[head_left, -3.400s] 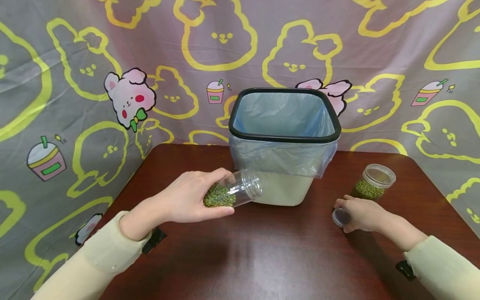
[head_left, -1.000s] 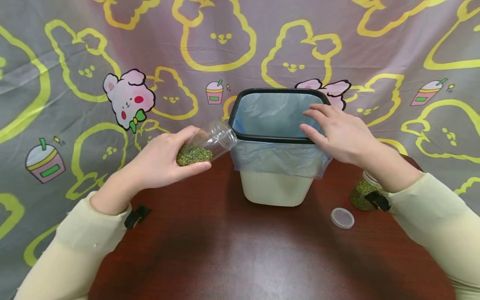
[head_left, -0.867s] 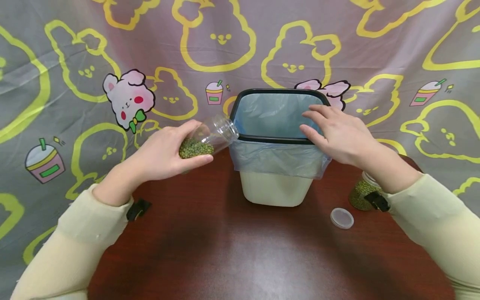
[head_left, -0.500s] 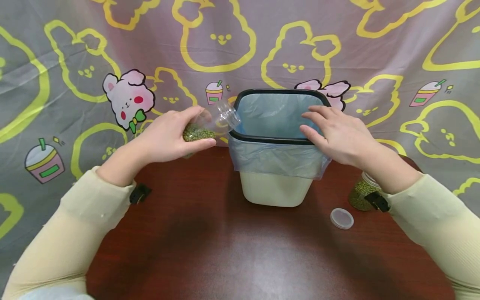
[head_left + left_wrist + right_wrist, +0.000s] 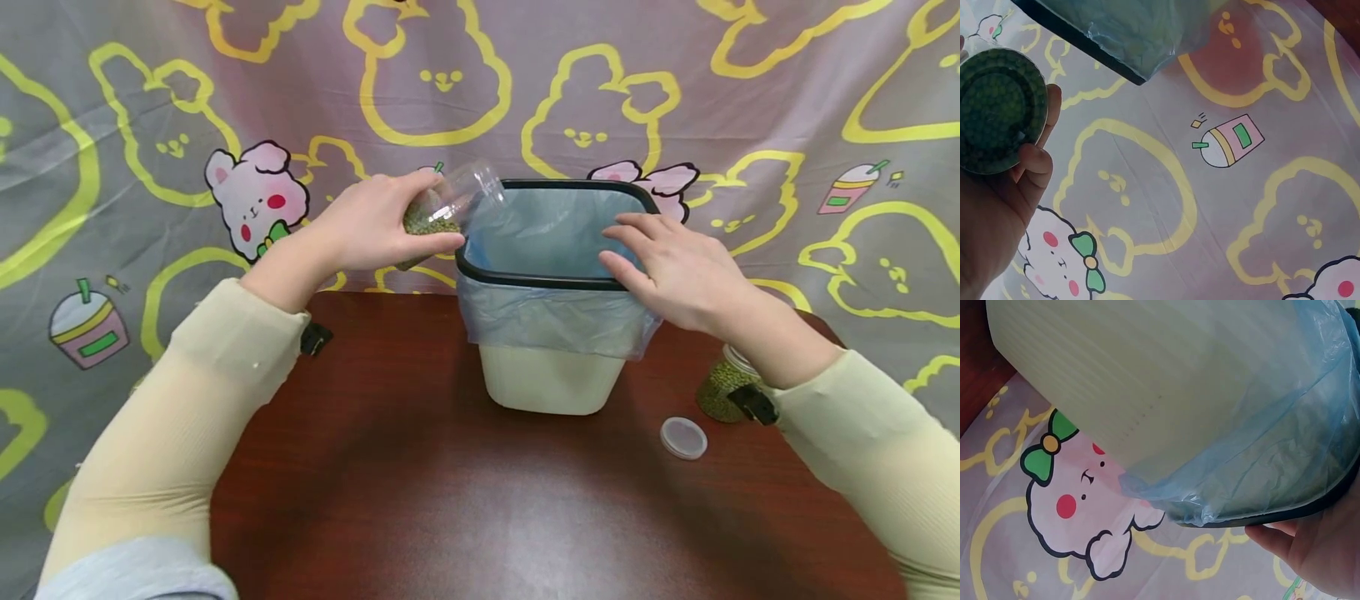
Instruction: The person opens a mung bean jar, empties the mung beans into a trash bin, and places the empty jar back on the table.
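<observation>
My left hand [image 5: 382, 221] grips a clear plastic jar [image 5: 472, 187] part filled with green mung beans [image 5: 435, 218]. The jar is tilted, its uncovered mouth over the left rim of a cream trash bin [image 5: 551, 379]; the beans lie toward its lower end. In the left wrist view the round jar bottom [image 5: 1000, 112] shows, with fingers and thumb around it. My right hand [image 5: 678, 271] rests at the bin's right rim, fingers relaxed and reaching over the opening. A blue plastic liner [image 5: 555, 312] is folded over the bin's black rim [image 5: 540, 279].
A second jar of mung beans [image 5: 723, 387] stands at the right, partly hidden by my right forearm. Next to it a round clear lid [image 5: 683, 438] lies on the dark red wooden table [image 5: 480, 500]. A printed curtain [image 5: 442, 108] hangs behind the table.
My right hand has left the lid on the table and moved to the bin's right rim. My left hand has raised the jar and brought its mouth over the left rim.
</observation>
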Action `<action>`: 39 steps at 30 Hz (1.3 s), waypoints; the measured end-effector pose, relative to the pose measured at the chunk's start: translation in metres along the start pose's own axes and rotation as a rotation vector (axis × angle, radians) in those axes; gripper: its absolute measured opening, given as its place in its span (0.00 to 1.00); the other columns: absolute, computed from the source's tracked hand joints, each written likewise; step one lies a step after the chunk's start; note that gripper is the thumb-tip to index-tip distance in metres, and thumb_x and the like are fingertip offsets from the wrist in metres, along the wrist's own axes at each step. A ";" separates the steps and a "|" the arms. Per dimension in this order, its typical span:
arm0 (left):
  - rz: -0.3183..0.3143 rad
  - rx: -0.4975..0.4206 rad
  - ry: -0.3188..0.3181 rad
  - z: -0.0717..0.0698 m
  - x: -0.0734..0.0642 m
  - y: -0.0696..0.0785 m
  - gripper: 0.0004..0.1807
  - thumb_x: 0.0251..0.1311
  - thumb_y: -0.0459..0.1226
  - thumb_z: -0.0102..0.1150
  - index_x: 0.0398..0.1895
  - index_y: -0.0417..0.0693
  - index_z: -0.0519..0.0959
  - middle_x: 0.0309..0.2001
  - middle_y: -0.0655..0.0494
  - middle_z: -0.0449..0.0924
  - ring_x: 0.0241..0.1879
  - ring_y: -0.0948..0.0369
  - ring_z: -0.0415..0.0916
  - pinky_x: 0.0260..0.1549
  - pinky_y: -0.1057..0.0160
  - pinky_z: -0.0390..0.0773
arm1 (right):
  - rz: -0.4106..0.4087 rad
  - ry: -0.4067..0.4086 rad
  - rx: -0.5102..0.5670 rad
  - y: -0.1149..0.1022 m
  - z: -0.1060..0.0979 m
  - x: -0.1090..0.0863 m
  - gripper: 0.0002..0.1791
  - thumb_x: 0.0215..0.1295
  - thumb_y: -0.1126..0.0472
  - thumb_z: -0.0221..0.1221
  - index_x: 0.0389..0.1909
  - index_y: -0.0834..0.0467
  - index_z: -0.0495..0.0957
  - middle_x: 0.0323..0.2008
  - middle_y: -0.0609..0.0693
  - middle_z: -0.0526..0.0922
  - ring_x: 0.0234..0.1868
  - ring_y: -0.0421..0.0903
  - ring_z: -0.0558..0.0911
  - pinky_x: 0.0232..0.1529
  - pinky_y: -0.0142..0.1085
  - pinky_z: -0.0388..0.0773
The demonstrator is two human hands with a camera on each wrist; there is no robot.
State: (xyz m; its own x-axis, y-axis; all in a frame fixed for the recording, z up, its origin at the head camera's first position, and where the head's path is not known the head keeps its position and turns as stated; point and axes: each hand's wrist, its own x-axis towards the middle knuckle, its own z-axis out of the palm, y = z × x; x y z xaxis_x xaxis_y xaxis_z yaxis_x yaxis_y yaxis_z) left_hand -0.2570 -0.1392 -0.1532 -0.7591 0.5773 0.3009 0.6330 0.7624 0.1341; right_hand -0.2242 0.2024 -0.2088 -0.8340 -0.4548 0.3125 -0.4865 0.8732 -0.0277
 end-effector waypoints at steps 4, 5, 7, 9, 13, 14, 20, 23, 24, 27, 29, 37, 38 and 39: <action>0.003 0.020 -0.028 -0.004 0.014 0.002 0.29 0.58 0.63 0.56 0.49 0.52 0.71 0.27 0.52 0.73 0.26 0.56 0.71 0.28 0.57 0.69 | -0.003 0.003 0.001 -0.001 0.001 0.001 0.31 0.76 0.41 0.38 0.66 0.58 0.68 0.68 0.60 0.64 0.68 0.59 0.61 0.61 0.57 0.62; 0.003 0.029 -0.038 -0.005 0.017 0.003 0.29 0.58 0.64 0.55 0.49 0.52 0.71 0.27 0.52 0.73 0.26 0.56 0.71 0.29 0.57 0.69 | -0.003 0.003 0.001 -0.001 0.001 0.001 0.31 0.76 0.41 0.38 0.67 0.58 0.68 0.68 0.60 0.64 0.68 0.59 0.61 0.61 0.57 0.61; 0.000 0.052 -0.056 -0.007 0.025 0.004 0.31 0.57 0.65 0.54 0.51 0.53 0.71 0.28 0.52 0.73 0.27 0.56 0.71 0.30 0.56 0.68 | -0.002 0.003 0.001 -0.001 0.001 0.001 0.31 0.76 0.41 0.38 0.67 0.58 0.68 0.68 0.60 0.63 0.68 0.59 0.61 0.61 0.58 0.61; 0.001 0.079 -0.076 -0.010 0.032 0.007 0.32 0.57 0.66 0.54 0.53 0.54 0.71 0.31 0.53 0.73 0.29 0.56 0.71 0.32 0.56 0.68 | 0.000 0.001 0.001 -0.001 0.001 0.000 0.31 0.76 0.41 0.38 0.67 0.58 0.67 0.68 0.60 0.63 0.69 0.60 0.61 0.61 0.58 0.61; 0.008 0.128 -0.115 -0.014 0.044 0.011 0.34 0.55 0.68 0.53 0.55 0.55 0.70 0.34 0.54 0.73 0.32 0.56 0.71 0.33 0.55 0.67 | 0.004 -0.002 0.003 -0.001 0.001 0.000 0.31 0.76 0.41 0.38 0.67 0.58 0.67 0.68 0.60 0.63 0.69 0.60 0.60 0.62 0.58 0.60; 0.005 0.135 -0.124 -0.015 0.046 0.013 0.35 0.55 0.68 0.53 0.55 0.56 0.70 0.34 0.55 0.74 0.31 0.56 0.71 0.32 0.55 0.67 | 0.004 -0.001 0.003 0.000 0.001 0.000 0.31 0.76 0.41 0.38 0.67 0.58 0.67 0.68 0.60 0.63 0.69 0.60 0.60 0.62 0.57 0.60; -0.010 0.194 -0.159 -0.021 0.060 0.019 0.34 0.53 0.67 0.56 0.55 0.57 0.70 0.25 0.53 0.74 0.27 0.57 0.72 0.26 0.57 0.65 | 0.003 0.002 0.007 0.000 0.001 0.000 0.31 0.76 0.41 0.38 0.67 0.58 0.67 0.68 0.60 0.63 0.69 0.59 0.60 0.62 0.57 0.60; -0.004 0.249 -0.163 -0.027 0.065 0.022 0.36 0.54 0.66 0.56 0.59 0.55 0.70 0.28 0.53 0.72 0.28 0.57 0.71 0.27 0.57 0.64 | 0.006 0.002 0.008 0.000 0.001 0.000 0.31 0.76 0.41 0.38 0.67 0.58 0.67 0.68 0.60 0.63 0.69 0.59 0.59 0.62 0.58 0.60; -0.004 0.264 -0.165 -0.028 0.067 0.023 0.37 0.54 0.66 0.56 0.60 0.55 0.70 0.29 0.53 0.72 0.29 0.57 0.71 0.28 0.57 0.63 | 0.007 0.002 0.009 0.000 0.001 0.000 0.31 0.76 0.41 0.38 0.67 0.58 0.67 0.68 0.60 0.63 0.69 0.59 0.59 0.62 0.58 0.60; 0.006 0.317 -0.166 -0.033 0.070 0.027 0.39 0.54 0.66 0.56 0.62 0.54 0.69 0.32 0.53 0.72 0.31 0.56 0.71 0.29 0.56 0.63 | 0.009 0.000 0.012 0.000 0.001 0.000 0.31 0.76 0.41 0.38 0.67 0.58 0.67 0.69 0.60 0.63 0.69 0.59 0.59 0.62 0.58 0.60; 0.014 0.344 -0.162 -0.036 0.071 0.030 0.38 0.54 0.65 0.56 0.61 0.53 0.69 0.33 0.53 0.73 0.32 0.55 0.71 0.29 0.56 0.63 | 0.009 0.001 0.014 0.000 0.001 0.000 0.31 0.76 0.41 0.38 0.67 0.58 0.67 0.69 0.60 0.63 0.70 0.59 0.59 0.62 0.57 0.60; 0.045 0.368 -0.195 -0.034 0.072 0.029 0.36 0.55 0.64 0.57 0.60 0.52 0.68 0.30 0.54 0.76 0.31 0.56 0.74 0.32 0.56 0.66 | 0.011 0.001 0.013 0.000 0.001 0.000 0.31 0.76 0.41 0.38 0.67 0.58 0.67 0.68 0.60 0.63 0.70 0.58 0.59 0.62 0.57 0.60; 0.049 0.370 -0.203 -0.033 0.072 0.029 0.36 0.55 0.64 0.57 0.61 0.52 0.68 0.28 0.55 0.76 0.29 0.57 0.75 0.33 0.56 0.67 | 0.013 -0.002 0.014 0.000 0.001 0.000 0.31 0.76 0.41 0.38 0.67 0.58 0.67 0.68 0.60 0.63 0.70 0.58 0.59 0.62 0.57 0.60; 0.052 0.374 -0.209 -0.032 0.072 0.028 0.37 0.55 0.64 0.57 0.62 0.53 0.68 0.26 0.55 0.76 0.28 0.57 0.76 0.33 0.56 0.67 | 0.015 -0.005 0.014 0.000 0.001 0.000 0.31 0.76 0.41 0.38 0.67 0.58 0.67 0.69 0.60 0.63 0.70 0.58 0.59 0.62 0.57 0.60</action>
State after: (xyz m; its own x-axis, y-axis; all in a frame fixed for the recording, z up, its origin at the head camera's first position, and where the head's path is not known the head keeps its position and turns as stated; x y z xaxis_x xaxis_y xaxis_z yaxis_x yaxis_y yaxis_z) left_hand -0.2892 -0.0858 -0.0976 -0.7663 0.6353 0.0957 0.6017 0.7619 -0.2396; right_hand -0.2250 0.2023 -0.2100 -0.8422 -0.4428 0.3075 -0.4777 0.8773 -0.0452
